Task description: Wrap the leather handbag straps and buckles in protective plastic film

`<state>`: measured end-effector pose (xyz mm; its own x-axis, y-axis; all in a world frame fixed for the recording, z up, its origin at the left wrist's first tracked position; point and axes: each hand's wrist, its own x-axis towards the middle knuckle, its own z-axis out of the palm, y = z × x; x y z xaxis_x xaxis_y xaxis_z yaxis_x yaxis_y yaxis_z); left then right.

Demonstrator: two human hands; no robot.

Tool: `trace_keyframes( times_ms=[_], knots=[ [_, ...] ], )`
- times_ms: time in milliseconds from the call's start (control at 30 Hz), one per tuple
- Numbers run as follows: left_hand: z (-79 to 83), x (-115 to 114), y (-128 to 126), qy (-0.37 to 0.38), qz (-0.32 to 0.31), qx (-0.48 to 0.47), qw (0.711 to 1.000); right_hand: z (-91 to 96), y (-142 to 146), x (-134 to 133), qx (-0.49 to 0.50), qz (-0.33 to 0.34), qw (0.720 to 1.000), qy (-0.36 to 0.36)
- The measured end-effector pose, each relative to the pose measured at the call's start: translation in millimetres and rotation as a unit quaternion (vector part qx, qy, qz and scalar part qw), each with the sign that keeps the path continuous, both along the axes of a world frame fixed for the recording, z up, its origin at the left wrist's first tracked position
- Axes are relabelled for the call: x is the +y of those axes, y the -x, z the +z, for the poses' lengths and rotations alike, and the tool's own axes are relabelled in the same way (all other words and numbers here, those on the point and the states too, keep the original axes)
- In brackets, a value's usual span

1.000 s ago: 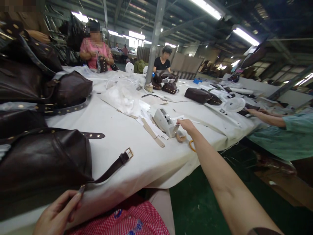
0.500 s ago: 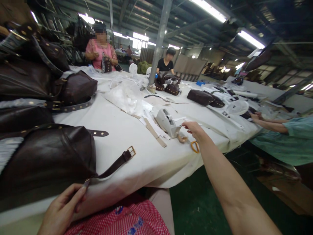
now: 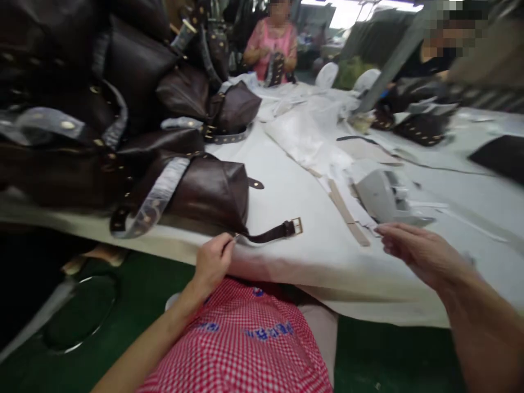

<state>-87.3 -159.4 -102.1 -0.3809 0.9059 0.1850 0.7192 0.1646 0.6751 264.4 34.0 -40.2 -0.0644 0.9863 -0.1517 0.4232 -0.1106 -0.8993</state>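
Note:
My left hand point(image 3: 214, 261) is closed at the lower right corner of a dark brown leather bag point(image 3: 208, 191), pinching a small leather tab mostly hidden by the fingers. Beside it, a short strap point(image 3: 268, 233) with a gold buckle point(image 3: 297, 226) extends from the bag over the table edge area. My right hand point(image 3: 417, 251) hovers just in front of a grey tape dispenser point(image 3: 374, 191). Its fingertips are pressed together; what they hold, if anything, is too small and blurred to make out.
More dark bags point(image 3: 135, 54) are piled at the left. Paper and card strips point(image 3: 347, 213) lie by the dispenser on the white-covered table point(image 3: 278, 169). A metal post point(image 3: 393, 60) rises at the back. Across the table, a person in pink point(image 3: 273, 46) handles a studded piece.
My view has swung left and down toward the bag. My right hand has come away from the dispenser's edge, back toward me. My left hand stays at the bag's corner.

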Motion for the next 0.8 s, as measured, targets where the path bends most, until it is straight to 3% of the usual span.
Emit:
trace_keyframes(
  times_ms=[100, 233, 333, 467, 633, 800],
  knots=[
    [-6.1, -3, -1, 0.015, 0.005, 0.129, 0.991, 0.8, 77, -58, 0.141, 0.158, 0.960, 0.183],
    [-7.8, -8, -3, 0.015, 0.004, 0.257, 0.966, -4.5, 174, -117, 0.246, 0.244, 0.896, 0.277],
    [-9.4, -9, -3, -0.017, 0.002, 0.298, 0.954, -20.8, 213, -124, 0.214, 0.234, 0.924, 0.215],
    [-14.8, -9, 0, -0.066, 0.002, 0.320, 0.945, -42.1, 227, -116, 0.129, 0.209, 0.965, 0.090],
    [-19.8, -10, 1, -0.095, -0.004, 0.331, 0.939, -52.2, 231, -118, 0.024, 0.197, 0.980, -0.014],
    [-20.9, -9, 2, -0.120, -0.010, 0.330, 0.936, -51.7, 236, -123, -0.110, 0.176, 0.976, -0.068]
  ],
)
